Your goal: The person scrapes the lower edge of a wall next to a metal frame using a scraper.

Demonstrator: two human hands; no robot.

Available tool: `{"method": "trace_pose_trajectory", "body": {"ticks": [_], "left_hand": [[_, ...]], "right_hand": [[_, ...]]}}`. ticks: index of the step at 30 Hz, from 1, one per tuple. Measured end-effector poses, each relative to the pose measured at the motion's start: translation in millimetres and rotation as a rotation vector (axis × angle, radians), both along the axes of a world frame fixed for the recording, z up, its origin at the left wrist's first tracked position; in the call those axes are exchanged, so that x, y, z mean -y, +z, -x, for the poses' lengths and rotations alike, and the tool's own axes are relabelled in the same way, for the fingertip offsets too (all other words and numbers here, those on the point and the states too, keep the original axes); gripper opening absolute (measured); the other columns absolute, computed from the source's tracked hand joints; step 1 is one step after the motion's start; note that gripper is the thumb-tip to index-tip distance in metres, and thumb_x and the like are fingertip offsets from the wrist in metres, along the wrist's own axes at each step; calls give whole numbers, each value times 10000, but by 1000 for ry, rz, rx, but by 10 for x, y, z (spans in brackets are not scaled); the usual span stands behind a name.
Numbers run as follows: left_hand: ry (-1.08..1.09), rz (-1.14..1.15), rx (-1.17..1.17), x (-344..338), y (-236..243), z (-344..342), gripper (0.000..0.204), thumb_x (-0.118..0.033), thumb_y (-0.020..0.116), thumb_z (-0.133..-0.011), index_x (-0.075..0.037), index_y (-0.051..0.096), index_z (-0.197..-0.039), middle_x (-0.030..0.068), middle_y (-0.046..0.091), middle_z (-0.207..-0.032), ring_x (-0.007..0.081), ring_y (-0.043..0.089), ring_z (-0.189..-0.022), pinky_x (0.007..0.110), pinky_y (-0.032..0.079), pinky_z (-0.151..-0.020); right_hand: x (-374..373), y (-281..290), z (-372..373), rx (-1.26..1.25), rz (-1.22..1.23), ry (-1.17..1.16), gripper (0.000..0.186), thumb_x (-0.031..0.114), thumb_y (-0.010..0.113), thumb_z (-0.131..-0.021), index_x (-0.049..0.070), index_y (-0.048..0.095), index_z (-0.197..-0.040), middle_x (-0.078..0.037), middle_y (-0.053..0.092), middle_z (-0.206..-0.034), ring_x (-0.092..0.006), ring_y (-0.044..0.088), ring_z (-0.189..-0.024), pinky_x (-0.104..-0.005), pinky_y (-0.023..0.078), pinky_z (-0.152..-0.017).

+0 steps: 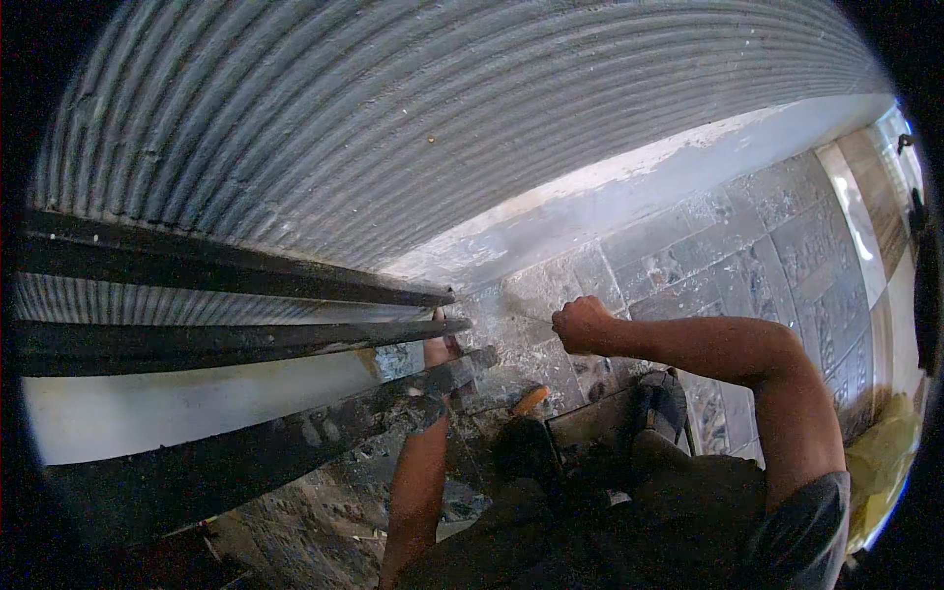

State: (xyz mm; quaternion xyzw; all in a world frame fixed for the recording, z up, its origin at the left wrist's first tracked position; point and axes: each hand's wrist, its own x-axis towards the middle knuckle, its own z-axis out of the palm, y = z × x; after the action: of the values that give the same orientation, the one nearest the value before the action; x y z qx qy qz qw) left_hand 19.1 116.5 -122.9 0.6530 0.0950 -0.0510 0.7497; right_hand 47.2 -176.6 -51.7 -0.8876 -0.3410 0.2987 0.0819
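1. While the right hand (582, 324) hangs over the tiled floor (747, 256), its fingers are curled tight into a fist around a thin tool or rod (526, 317) that reaches out from the knuckles toward the metal bars; what kind of tool it is cannot be told.
2. Just beyond that fist, further from the body, runs the pale base strip (629, 192) of the corrugated shutter (393, 118).
3. Across from the right hand, the left hand (440, 346) sits at the ends of the dark metal bars (246, 344), mostly hidden between them, so whether its fingers are spread or closed cannot be told.
4. Below the left hand, the lowest bar (295, 433) crosses over the forearm.
5. Nearer the body than both hands, an orange-handled object (531, 398) lies on the floor beside a dark shoe (664, 398).
6. Rubble and dust (334, 501) lie on the tiles under the left forearm.
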Motion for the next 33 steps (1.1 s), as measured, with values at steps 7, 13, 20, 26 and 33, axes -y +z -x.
{"method": "trace_pose_trajectory", "body": {"ticks": [7, 13, 20, 26, 33], "left_hand": [[3, -10, 50, -6, -8, -12, 224, -280, 509, -889, -84, 555, -986, 47, 557, -958, 158, 546, -832, 326, 466, -670], [17, -47, 92, -3, -23, -20, 227, -272, 512, -887, -80, 557, -999, 58, 548, -1004, 173, 544, -873, 331, 462, -715], [80, -62, 153, 2, 69, 27, 231, -264, 516, -885, -76, 559, -1014, 72, 538, -1056, 191, 541, -921, 337, 457, -767], [114, -60, 232, -162, -92, 70, 236, -256, 520, -884, -73, 561, -1026, 83, 529, -1101, 207, 539, -962, 342, 453, -812], [-295, -936, 387, -755, -804, -45, 396, -297, 403, -911, -43, 404, -1215, 69, 446, -1235, 210, 440, -1117, 343, 364, -948]], "right_hand": [[2, 6, 7, -21, -19, -39, 290, 274, 481, -850, 13, 606, -865, -171, 620, -734, -336, 615, -689, -448, 473, -604], [-19, 57, 1, -10, 4, -100, 205, 181, 555, -718, 37, 634, -840, -173, 636, -827, -307, 632, -762, -415, 508, -661], [5, 73, 16, 3, -18, -103, 211, 202, 559, -719, 37, 634, -828, -177, 635, -801, -317, 630, -761, -429, 503, -661], [-18, 62, 1, -17, 1, -125, 208, 208, 552, -727, 42, 636, -820, -170, 637, -802, -315, 631, -750, -424, 502, -661], [10, 51, -4, -9, 16, -66, 274, 282, 502, -830, 32, 607, -865, -177, 623, -741, -332, 622, -686, -450, 486, -605]]}}
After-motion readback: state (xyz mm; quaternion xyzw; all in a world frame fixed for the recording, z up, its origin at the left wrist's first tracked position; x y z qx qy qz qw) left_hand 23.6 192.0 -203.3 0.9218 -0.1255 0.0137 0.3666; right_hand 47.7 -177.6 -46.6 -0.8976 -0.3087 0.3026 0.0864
